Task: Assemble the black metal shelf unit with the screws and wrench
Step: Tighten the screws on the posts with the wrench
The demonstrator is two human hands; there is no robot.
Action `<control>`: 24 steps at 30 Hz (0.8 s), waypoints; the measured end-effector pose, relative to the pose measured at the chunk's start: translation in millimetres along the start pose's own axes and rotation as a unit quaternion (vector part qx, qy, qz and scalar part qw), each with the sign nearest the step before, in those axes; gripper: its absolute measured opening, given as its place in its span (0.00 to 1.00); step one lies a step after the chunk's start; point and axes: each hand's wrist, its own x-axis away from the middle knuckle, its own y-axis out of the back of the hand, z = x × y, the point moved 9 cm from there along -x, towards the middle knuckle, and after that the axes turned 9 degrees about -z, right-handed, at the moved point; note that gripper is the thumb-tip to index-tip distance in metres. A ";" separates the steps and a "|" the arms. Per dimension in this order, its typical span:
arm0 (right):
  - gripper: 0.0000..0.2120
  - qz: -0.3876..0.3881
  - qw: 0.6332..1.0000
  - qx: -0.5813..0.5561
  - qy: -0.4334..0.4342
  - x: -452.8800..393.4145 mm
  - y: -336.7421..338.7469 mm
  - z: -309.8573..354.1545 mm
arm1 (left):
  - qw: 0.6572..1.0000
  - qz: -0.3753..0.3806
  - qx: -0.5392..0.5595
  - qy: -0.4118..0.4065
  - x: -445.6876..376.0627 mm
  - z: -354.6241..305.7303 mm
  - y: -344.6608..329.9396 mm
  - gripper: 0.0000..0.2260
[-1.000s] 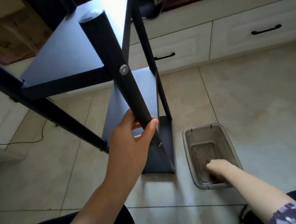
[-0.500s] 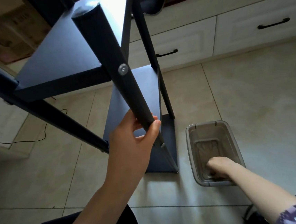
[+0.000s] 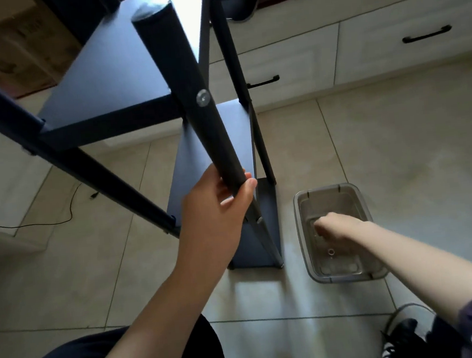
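black metal makes up the shelf unit (image 3: pixel 121 83), which stands on the tiled floor (image 3: pixel 399 145) at the left and centre; two shelf boards show, the upper one (image 3: pixel 110 84) catching glare at its far end and the lower one (image 3: pixel 211 140) partly behind the posts. four posts can be counted, the nearest (image 3: pixel 189 96) carrying one silver screw head (image 3: pixel 203 97) where a crossbar meets it, and a second small screw head (image 3: pixel 259 220) shows lower on the same post. the top of the unit is cut off by the frame edge. one thin cable (image 3: pixel 46 223) trails across the floor at the left. the left hand (image 3: pixel 218 218) grips the near post, thumb on one side and fingers (image 3: pixel 247 176) curled round the other, mostly hidden behind the post. right of the unit's foot sits one clear plastic tub (image 3: pixel 357 196) on the floor, just beside it. the right hand (image 3: pixel 337 226) reaches down into the tub, knuckles up; its fingers point away underneath, so i cannot tell whether they pinch anything. one small ring (image 3: pixel 331 252), maybe a washer, lies on the tub bottom; other contents are too faint to make out. behind, two white drawers (image 3: pixel 289 55) with black handles line the wall. one dark shoe (image 3: pixel 400 339) shows at the lower right, cut off.
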 end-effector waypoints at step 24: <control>0.05 -0.250 0.881 -0.399 0.044 191.3 272.2 134.3 | 0.996 0.076 0.045 0.013 6.3 18.6 -15.1 0.06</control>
